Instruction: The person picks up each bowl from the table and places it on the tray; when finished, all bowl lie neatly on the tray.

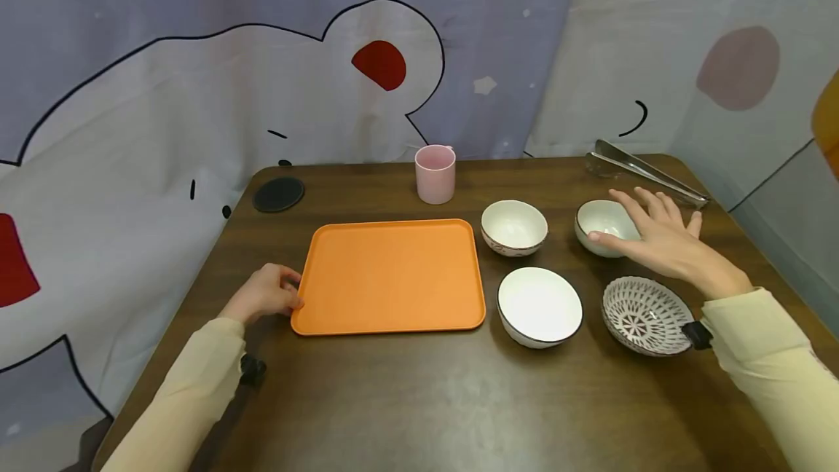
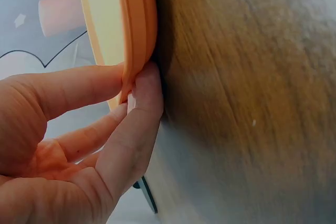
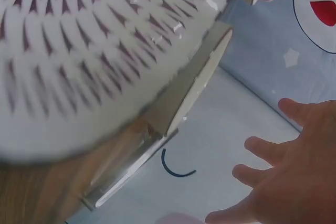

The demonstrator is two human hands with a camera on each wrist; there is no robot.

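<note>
Orange rectangular tray with rounded corners (image 1: pixel 390 277) lies on the dark brown wood-grain table (image 1: pixel 393 399), left of the bowls. Your left hand (image 1: pixel 265 291) pinches the tray's left rim toward the near corner, thumb and fingers bent about the edge; the left wrist view shows the contact. Your right hand (image 1: pixel 662 235) holds nothing: fingers spread, above the right side of the small round pale bowl with a dark rim (image 1: pixel 598 221); in the right wrist view your fingers stand apart from the bowls. Nearer you sits the shallow white bowl with a radiating brown pattern (image 1: pixel 645 312). Just beside the tray's right edge you have the plain round white bowl with a thin dark rim (image 1: pixel 540 304) and, behind it, the round white bowl with a patterned outer wall (image 1: pixel 514 223). Beyond the tray stands the pale pink cylindrical mug (image 1: pixel 435 181). Far left: the flat black disc (image 1: pixel 280 195). Far right: the shiny silver tongs (image 1: pixel 655 169).
</note>
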